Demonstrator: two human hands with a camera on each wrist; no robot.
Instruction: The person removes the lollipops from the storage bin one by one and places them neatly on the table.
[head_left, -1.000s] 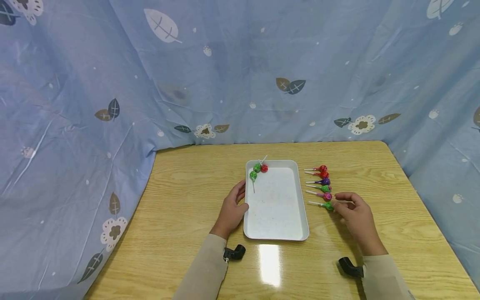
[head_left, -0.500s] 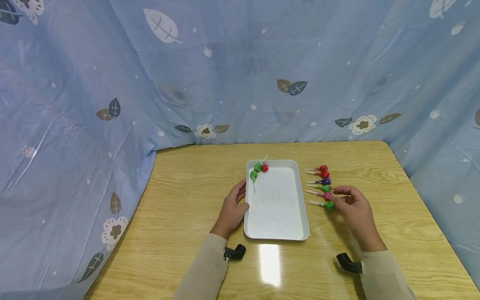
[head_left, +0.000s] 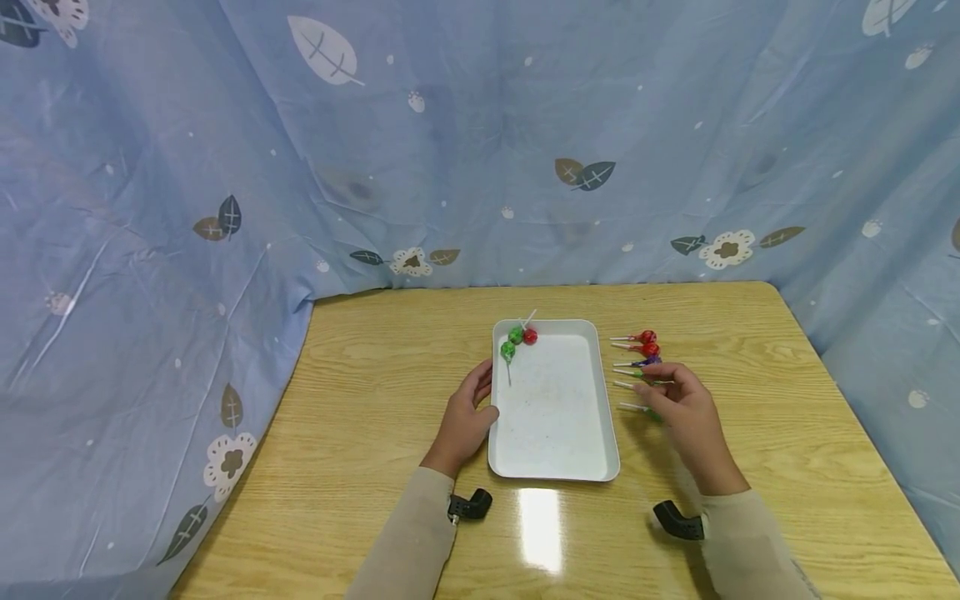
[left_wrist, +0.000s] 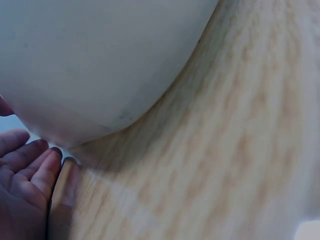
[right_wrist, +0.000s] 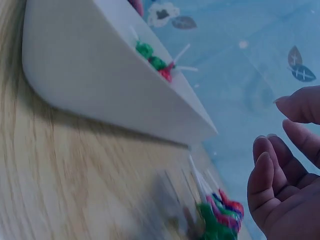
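In the head view, a white tray (head_left: 553,417) lies on the wooden table (head_left: 375,400), with a blue curtain (head_left: 450,125) behind at twelve o'clock. The left hand (head_left: 463,425) rests at the tray's nine o'clock side, its relaxed fingers and thumb against the wall. Inside, at the eleven o'clock corner, sit two green lollipops (head_left: 508,350) and a red lollipop (head_left: 531,337), one stick leaning out over the rim.

Outside the tray, from two to three o'clock, more lollipops lie in a row, most sticks pointing roughly to nine o'clock. Farthest are two red ones (head_left: 648,337), then a purple one (head_left: 655,361); the nearest is green (head_left: 656,413), partly covered. The right hand (head_left: 686,412) is over the nearer part of the row, thumb and forefinger parted. It hides some heads, and whether the fingertips touch them I cannot tell.

In the left wrist view, the tray's wall fills the upper left, and the left hand's loosely bent fingers sit at eight o'clock, close to its edge.

In the right wrist view, the right hand is at four o'clock, fingers loosely curved and released. The row's bunched heads, including a pink one (right_wrist: 230,220), show at five o'clock, the tray at eleven.
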